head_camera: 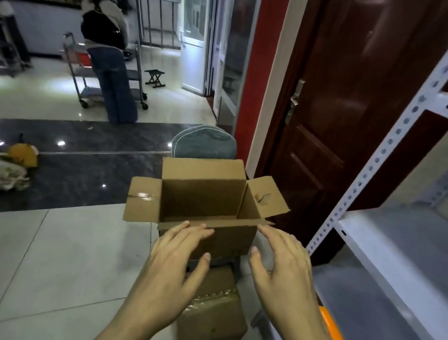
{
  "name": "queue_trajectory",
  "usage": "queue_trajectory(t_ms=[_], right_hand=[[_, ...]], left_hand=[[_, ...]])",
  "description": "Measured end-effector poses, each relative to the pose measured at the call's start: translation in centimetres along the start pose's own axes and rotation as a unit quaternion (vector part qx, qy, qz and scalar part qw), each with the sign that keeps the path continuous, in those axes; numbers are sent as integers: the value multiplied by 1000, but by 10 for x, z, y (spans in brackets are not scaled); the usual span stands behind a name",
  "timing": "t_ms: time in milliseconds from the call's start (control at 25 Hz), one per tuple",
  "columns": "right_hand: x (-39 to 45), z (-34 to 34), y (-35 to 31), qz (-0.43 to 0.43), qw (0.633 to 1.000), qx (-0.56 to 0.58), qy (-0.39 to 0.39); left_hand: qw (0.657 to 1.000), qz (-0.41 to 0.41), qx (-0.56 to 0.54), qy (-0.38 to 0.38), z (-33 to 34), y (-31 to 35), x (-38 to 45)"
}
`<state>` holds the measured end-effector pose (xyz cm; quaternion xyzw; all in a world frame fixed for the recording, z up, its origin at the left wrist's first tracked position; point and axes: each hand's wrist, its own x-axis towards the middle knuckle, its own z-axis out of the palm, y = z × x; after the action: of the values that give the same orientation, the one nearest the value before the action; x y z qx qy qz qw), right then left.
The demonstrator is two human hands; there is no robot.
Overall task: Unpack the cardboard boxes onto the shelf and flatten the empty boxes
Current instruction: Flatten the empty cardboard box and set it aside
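Pale glossy floor tiles (pixel 56 250) fill the lower left of the frame, with a dark polished band crossing the middle left. At the centre stands an open cardboard box (pixel 203 203), its four flaps spread: the far one upright, one out to the left with shiny tape on it, one out to the right, and the near one folded down toward the camera. Nothing can be seen inside it. It sits on a taped box (pixel 213 312) below, in the lower centre.

The left hand (pixel 176 263) lies with straight fingers on the near flap, thumb pointing up beside it. The right hand (pixel 282 267) hovers just right of the box's near corner, fingers spread and relaxed, gripping nothing; whether it touches the cardboard is unclear.

A white metal shelf (pixel 390 233) runs down the right side, with an orange object (pixel 332 328) at its lower edge. A dark red door (pixel 345 104) stands behind it. At upper left a person (pixel 106 51) stands by a wheeled cart (pixel 82 76).
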<state>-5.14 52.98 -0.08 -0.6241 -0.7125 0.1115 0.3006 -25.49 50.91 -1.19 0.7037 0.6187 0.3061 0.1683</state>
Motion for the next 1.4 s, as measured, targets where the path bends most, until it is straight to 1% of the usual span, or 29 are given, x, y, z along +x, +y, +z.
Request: queue_trajectory(t_ms=[240,440,680,840,1040,1160,1320,1400], right_hand=[[37,45,16,1,999,12,-33],[95,81,45,15,997,9,-72],[157,127,89,51,992,31,-109],[190,163,117,60,984,18,-164],[212,191,146,71,976,-15,-208],[220,207,167,61,971,-46,-226],[240,232,186,50,957,-109,-263],[252,245,192,36,949,-153,-274]], left_hand=[[998,-55,13,6,12,-45,23],[996,-86,28,17,32,-79,69],[990,-137,20,-11,80,-116,135],[985,-166,41,-19,114,-136,156],[985,-158,56,-31,145,-168,169],[986,-147,77,-32,161,-189,178],[975,-183,119,-45,168,-236,193],[971,-179,143,-68,176,-254,198]])
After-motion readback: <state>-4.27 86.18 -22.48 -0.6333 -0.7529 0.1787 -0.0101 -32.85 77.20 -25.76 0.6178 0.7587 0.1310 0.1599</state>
